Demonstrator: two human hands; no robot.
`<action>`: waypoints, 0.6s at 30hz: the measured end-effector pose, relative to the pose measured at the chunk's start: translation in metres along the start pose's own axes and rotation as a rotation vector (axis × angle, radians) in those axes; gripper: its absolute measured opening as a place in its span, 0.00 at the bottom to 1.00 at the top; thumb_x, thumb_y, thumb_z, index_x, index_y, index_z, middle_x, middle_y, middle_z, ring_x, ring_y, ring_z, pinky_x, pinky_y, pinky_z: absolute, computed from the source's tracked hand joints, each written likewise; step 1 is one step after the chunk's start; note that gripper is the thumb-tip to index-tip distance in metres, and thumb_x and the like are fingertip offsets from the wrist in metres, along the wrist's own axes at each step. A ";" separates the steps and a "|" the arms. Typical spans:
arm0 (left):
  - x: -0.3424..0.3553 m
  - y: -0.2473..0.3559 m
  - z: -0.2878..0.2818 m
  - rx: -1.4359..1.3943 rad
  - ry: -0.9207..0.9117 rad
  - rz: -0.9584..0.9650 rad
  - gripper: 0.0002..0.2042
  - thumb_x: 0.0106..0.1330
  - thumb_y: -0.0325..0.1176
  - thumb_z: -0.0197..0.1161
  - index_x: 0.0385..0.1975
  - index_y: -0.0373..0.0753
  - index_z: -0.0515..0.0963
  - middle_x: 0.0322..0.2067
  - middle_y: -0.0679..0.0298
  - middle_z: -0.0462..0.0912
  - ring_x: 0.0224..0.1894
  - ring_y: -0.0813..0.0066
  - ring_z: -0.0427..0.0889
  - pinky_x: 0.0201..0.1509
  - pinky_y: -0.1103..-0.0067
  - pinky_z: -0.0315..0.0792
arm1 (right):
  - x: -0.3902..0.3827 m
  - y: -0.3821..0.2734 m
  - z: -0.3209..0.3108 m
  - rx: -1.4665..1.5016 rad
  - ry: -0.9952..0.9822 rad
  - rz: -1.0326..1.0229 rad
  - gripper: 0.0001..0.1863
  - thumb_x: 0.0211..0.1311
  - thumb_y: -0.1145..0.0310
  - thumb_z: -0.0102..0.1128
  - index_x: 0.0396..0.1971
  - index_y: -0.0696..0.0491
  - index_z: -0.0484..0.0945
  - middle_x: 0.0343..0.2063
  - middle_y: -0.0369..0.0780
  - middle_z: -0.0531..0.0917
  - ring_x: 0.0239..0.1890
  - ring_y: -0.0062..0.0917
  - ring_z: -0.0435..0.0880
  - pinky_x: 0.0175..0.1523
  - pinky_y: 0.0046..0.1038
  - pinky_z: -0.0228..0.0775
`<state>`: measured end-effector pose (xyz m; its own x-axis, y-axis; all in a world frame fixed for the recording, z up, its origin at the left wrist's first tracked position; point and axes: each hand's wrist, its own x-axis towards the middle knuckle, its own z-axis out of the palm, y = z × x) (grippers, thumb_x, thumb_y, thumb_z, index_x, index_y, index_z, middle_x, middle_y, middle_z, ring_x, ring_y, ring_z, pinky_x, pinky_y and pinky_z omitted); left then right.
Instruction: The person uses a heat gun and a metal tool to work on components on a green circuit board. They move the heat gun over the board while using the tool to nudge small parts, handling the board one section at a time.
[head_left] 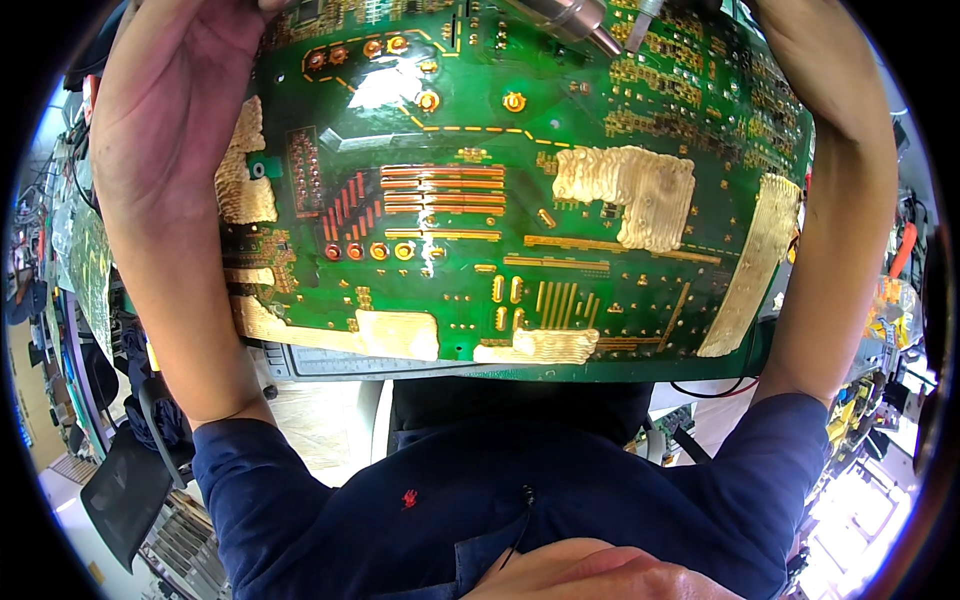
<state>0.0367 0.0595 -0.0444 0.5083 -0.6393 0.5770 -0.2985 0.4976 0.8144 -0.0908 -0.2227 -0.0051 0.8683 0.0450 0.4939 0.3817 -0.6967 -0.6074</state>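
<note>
A large green circuit board fills the upper middle, with gold traces, ring pads and several pale ribbed patches. My left hand lies along the board's left side, palm and wrist showing, fingers mostly cut off by the top edge. My right hand is at the upper right corner, its fingers also out of the picture. Above the board, a metal nozzle-tipped tool points down beside a slim metal tip; whether either hand holds them is hidden.
A metal ledge shows under the board's lower edge. A black mesh chair stands at lower left. Cluttered benches with parts and cables line both sides, with a red-handled object at the right. A black cable loops below the board.
</note>
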 end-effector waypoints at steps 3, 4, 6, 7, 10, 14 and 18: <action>0.001 0.001 0.002 0.001 -0.002 0.004 0.24 0.73 0.46 0.59 0.60 0.36 0.68 0.53 0.50 0.79 0.48 0.75 0.81 0.43 0.85 0.76 | 0.000 -0.006 -0.004 -0.016 -0.049 -0.002 0.21 0.75 0.53 0.53 0.32 0.57 0.78 0.20 0.33 0.78 0.22 0.14 0.76 0.30 0.19 0.69; 0.001 0.000 0.001 0.002 -0.001 0.005 0.24 0.73 0.46 0.59 0.60 0.36 0.68 0.53 0.50 0.79 0.48 0.75 0.81 0.43 0.85 0.76 | -0.001 -0.009 -0.005 -0.029 -0.059 -0.003 0.21 0.75 0.53 0.53 0.32 0.57 0.78 0.20 0.33 0.78 0.22 0.14 0.75 0.30 0.19 0.69; 0.001 0.001 0.002 0.006 -0.002 0.005 0.24 0.73 0.46 0.59 0.60 0.36 0.68 0.53 0.49 0.79 0.48 0.75 0.81 0.43 0.85 0.76 | -0.001 -0.012 -0.003 -0.049 -0.047 -0.004 0.21 0.75 0.53 0.53 0.32 0.57 0.78 0.19 0.33 0.78 0.22 0.14 0.75 0.30 0.19 0.69; 0.001 0.000 0.002 0.007 -0.002 0.004 0.24 0.73 0.46 0.59 0.60 0.36 0.68 0.53 0.49 0.79 0.48 0.75 0.81 0.43 0.86 0.76 | -0.001 -0.012 -0.003 -0.055 -0.036 -0.003 0.21 0.75 0.53 0.52 0.32 0.57 0.78 0.19 0.33 0.77 0.22 0.14 0.75 0.30 0.19 0.69; 0.001 0.001 0.002 0.013 0.000 0.007 0.24 0.73 0.46 0.59 0.60 0.36 0.68 0.53 0.49 0.79 0.48 0.75 0.81 0.43 0.86 0.76 | -0.001 -0.009 0.000 -0.049 0.008 -0.005 0.21 0.76 0.53 0.52 0.32 0.58 0.78 0.19 0.32 0.77 0.22 0.14 0.75 0.29 0.19 0.69; 0.001 0.000 0.002 0.018 -0.003 0.010 0.24 0.73 0.46 0.59 0.61 0.36 0.68 0.53 0.49 0.79 0.48 0.75 0.81 0.43 0.86 0.76 | -0.003 -0.006 0.007 -0.123 0.064 -0.023 0.21 0.76 0.54 0.52 0.31 0.57 0.78 0.19 0.32 0.77 0.22 0.14 0.75 0.29 0.19 0.69; 0.002 0.001 0.003 0.022 -0.003 0.015 0.24 0.73 0.46 0.59 0.61 0.36 0.68 0.53 0.48 0.79 0.49 0.75 0.81 0.43 0.86 0.76 | -0.001 -0.007 0.002 -0.048 0.013 0.029 0.20 0.75 0.54 0.53 0.31 0.57 0.78 0.18 0.32 0.76 0.21 0.14 0.74 0.29 0.19 0.68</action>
<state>0.0352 0.0574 -0.0421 0.5012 -0.6339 0.5891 -0.3239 0.4939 0.8069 -0.0935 -0.2162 -0.0028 0.8746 0.0150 0.4846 0.3401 -0.7313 -0.5912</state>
